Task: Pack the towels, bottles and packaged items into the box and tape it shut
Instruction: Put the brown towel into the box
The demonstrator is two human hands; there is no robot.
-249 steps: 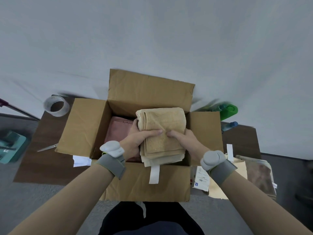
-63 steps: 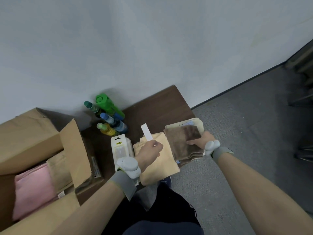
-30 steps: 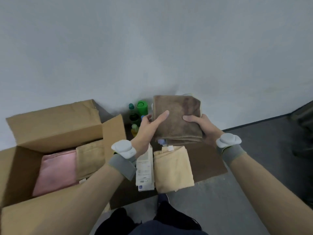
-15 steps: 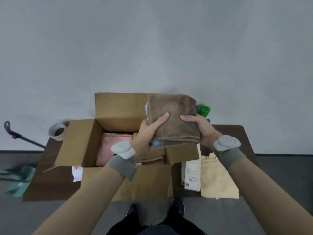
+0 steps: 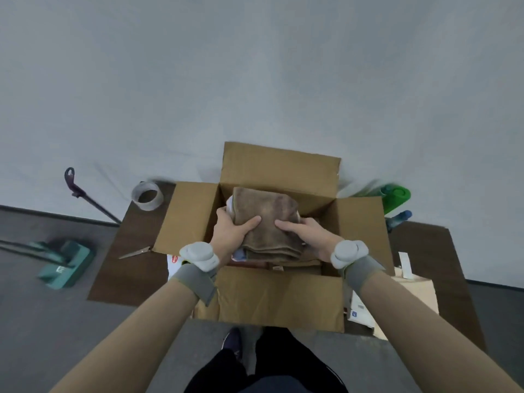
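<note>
Gripping brown towel stack (image 5: 266, 222), both hands, over open box (image 5: 280, 299)

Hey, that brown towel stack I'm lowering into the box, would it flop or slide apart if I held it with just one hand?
Probably floppy: the brown towel stack is soft folded cloth, held by the left hand and the right hand from both sides. Its layered lower edges look loose, so one-handed it would likely sag and fan open. It seems light and unbreakable, so letting it drop into the box seems low-risk.
</note>
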